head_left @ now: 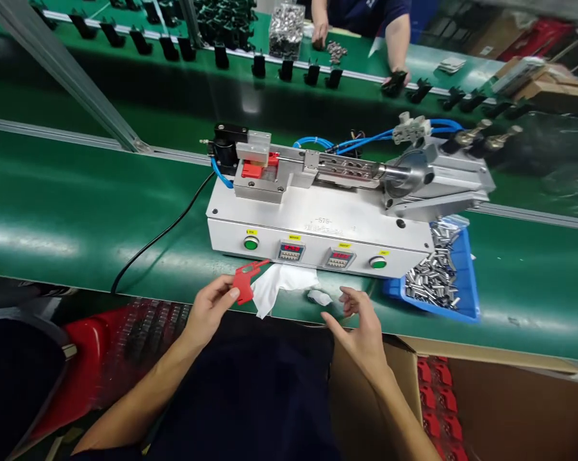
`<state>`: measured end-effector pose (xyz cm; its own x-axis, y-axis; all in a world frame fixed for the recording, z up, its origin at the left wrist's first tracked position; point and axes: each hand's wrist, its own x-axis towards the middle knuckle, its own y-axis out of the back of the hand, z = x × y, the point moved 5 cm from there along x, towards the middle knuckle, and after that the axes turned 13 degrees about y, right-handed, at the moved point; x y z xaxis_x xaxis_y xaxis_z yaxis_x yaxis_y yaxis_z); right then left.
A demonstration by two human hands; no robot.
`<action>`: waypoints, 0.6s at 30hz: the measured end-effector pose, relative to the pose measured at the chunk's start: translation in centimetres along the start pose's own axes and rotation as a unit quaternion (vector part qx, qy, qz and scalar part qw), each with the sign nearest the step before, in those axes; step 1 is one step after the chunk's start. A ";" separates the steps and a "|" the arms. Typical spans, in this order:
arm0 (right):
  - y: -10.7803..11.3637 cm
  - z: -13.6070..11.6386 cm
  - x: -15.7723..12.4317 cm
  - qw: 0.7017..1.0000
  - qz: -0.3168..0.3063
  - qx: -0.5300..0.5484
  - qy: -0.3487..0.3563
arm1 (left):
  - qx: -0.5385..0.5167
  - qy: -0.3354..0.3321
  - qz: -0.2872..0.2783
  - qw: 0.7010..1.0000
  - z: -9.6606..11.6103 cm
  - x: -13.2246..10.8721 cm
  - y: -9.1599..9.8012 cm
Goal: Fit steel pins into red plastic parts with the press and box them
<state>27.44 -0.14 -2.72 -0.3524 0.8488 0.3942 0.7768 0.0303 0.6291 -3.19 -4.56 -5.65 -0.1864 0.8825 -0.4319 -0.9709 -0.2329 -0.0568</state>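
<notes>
My left hand (212,307) pinches a flat red plastic part (243,283) with a cut-out, just in front of the press machine (318,224). Curved and apart, the fingers of my right hand (359,320) hold nothing, near a crumpled white scrap (320,297) on the green bench. Behind the red part lies a white cloth (282,282), partly against the machine's base. Another red piece (252,169) sits in the metal fixture on the machine's left. Two green buttons and two red-lit displays line the machine's front.
At the machine's right stands a blue bin (466,275) of small metal pins. Below it, a cardboard box (505,403) holds red parts. A black cable (166,227) crosses the bench. Across the line, a co-worker's hands (395,80) handle black parts.
</notes>
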 end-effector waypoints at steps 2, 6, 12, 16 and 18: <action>-1.4 1.4 -0.1 0.999 -0.033 0.012 -0.026 | 0.002 0.001 -0.029 1.000 0.7 0.2 -1.3; -2.6 1.8 0.1 0.995 -0.034 0.078 -0.052 | 0.013 0.001 -0.088 0.996 1.8 0.2 -3.6; 0.1 -0.1 1.0 0.976 0.048 0.184 -0.106 | 0.031 -0.005 -0.117 0.993 1.9 -0.7 -4.5; 1.1 -2.4 2.3 0.986 0.056 0.138 -0.080 | 0.039 -0.007 -0.110 0.993 1.7 -1.2 -4.5; 1.0 -3.4 2.9 0.988 0.044 0.129 -0.068 | 0.040 -0.008 -0.108 0.993 1.7 -1.4 -4.6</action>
<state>25.44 0.55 1.37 -0.2185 0.9167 0.3346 0.9144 0.0726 0.3982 1.23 -4.04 -3.22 0.0252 0.9146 -0.4035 -0.9972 -0.0052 -0.0742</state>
